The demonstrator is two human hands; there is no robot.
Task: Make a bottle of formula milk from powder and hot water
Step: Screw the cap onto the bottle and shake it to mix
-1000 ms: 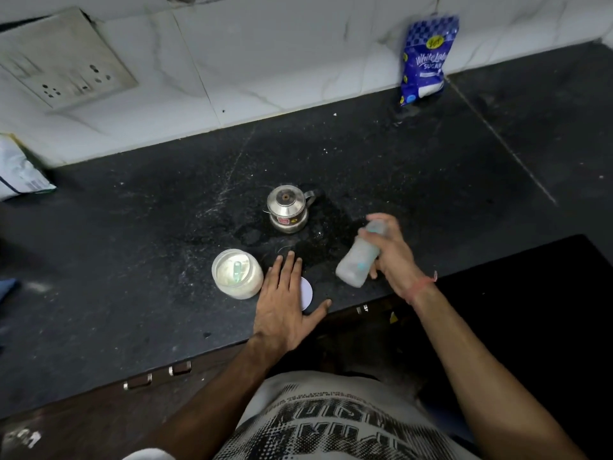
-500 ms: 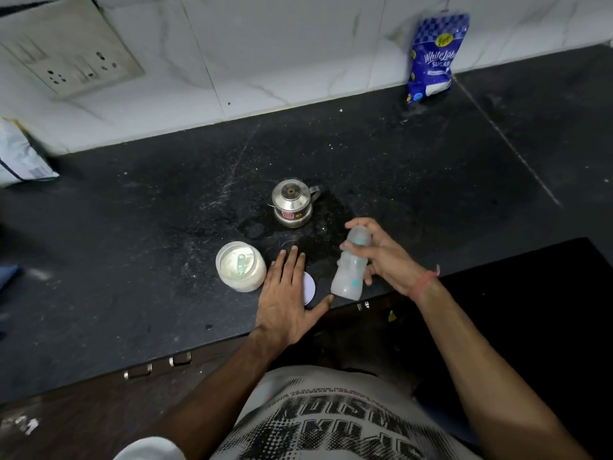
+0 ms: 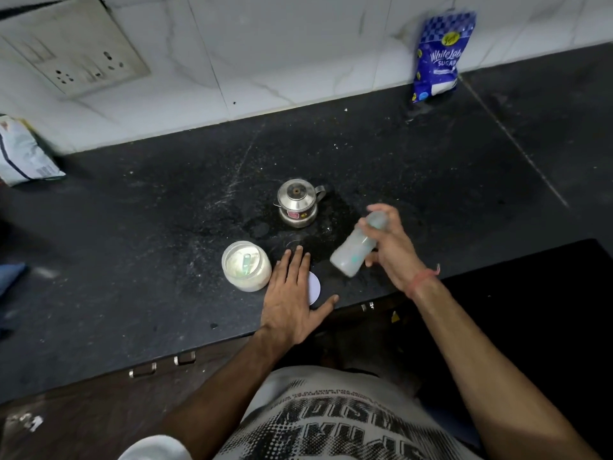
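Tilting bottle (image 3: 355,250) in right hand (image 3: 393,250)

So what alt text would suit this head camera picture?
A person's right hand holds a tilted baby bottle of milky liquid above a black counter, left hand flat beside an open powder jar and steel kettle.

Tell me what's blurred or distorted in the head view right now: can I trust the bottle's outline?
Head view: the bottle in the right hand is smeared by motion blur, so its outline is unreliable; the left hand, powder jar and steel pot are sharp; wide-angle distortion bends the counter edge; lighting is dim, with mild glare on the pot.
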